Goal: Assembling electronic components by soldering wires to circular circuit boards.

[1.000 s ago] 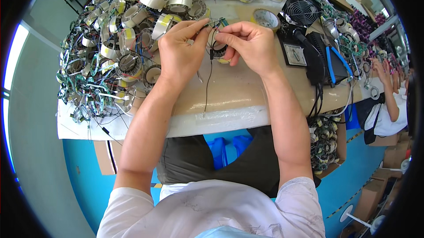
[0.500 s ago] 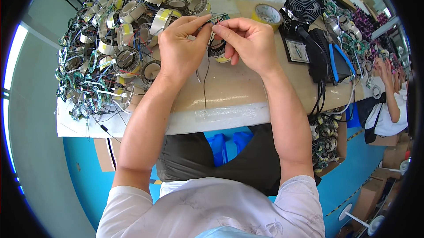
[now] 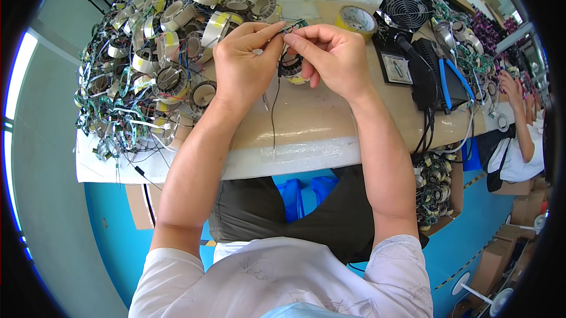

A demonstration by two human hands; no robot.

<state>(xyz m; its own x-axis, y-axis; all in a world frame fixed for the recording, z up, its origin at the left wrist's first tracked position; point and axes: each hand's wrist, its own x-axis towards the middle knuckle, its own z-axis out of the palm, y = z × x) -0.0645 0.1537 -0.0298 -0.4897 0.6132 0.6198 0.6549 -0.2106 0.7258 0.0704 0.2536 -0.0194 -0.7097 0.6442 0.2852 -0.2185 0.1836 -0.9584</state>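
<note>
My left hand (image 3: 247,61) is closed in a pinch on a small green circuit board (image 3: 299,24) with thin wires. Beside it, my right hand (image 3: 337,58) pinches thumb against forefinger at the board's near side; what lies between those fingertips is too small to make out. Partly hidden under the hands, a ring-shaped wound coil (image 3: 293,71) with yellow tape rests on the table. A thin black cable (image 3: 273,119) runs from between the hands toward the table's front edge.
Many similar coil rings (image 3: 168,76) with tangled wires pile up at left. Right of my hands are a tape roll (image 3: 357,18), a black fan (image 3: 407,8), a black box (image 3: 427,82) and blue-handled pliers (image 3: 453,82). Another person's arm (image 3: 519,111) shows at far right.
Both hands stay at nearly the same spot. The circuit board has tilted slightly between the fingers, and my left hand has shifted a little to the right.
</note>
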